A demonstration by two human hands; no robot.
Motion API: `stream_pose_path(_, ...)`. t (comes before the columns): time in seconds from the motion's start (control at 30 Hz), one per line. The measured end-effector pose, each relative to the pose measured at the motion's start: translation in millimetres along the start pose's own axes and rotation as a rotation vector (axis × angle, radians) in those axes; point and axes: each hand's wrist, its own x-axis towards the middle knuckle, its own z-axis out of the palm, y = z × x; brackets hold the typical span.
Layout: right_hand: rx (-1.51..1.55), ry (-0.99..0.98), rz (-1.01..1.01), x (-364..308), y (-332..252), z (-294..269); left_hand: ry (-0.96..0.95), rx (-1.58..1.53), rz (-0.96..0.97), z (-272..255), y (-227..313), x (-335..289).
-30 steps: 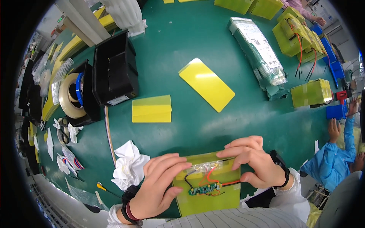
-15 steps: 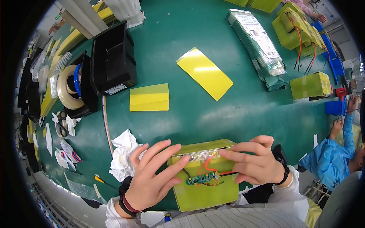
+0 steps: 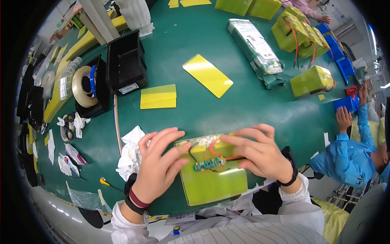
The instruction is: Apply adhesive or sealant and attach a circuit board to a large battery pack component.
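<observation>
A yellow-green wrapped battery pack sits at the near edge of the table in front of me. On it lies a green circuit board with red, orange and black wires. Clear tape runs along the far edge, over the wire ends. My left hand rests at the pack's left side, fingers spread, its index fingertip on the tape's left end. From the right, my right hand reaches over with fingers stretched out, its index fingertip pressing the tape. Its thumb is near the red and black leads.
Crumpled white paper lies left of my left hand. Beyond are yellow sheets, a black bin, tape rolls and a wrapped parcel. More battery packs stand right, near a co-worker in blue.
The view has shifted, and the pack's far side face shows less than before. Both my hands stay along the tape. The co-worker's nearer hand has moved to the blue bin.
</observation>
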Motion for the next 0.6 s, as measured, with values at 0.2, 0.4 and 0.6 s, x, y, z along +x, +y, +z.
stream_pose_path(0.2, 0.048, 0.209, 0.209, -19, -18, -3, 0.141, -0.082, -0.013, 9, 0, 3)
stream_pose_path(0.4, 0.060, 0.291, 0.321, -48, -48, 0, 0.313, -0.067, 0.018, 11, -3, 3)
stream_pose_path(0.6, 0.035, 0.365, 0.386, -62, -66, 18, 0.485, -0.112, -0.036, 13, -9, -1)
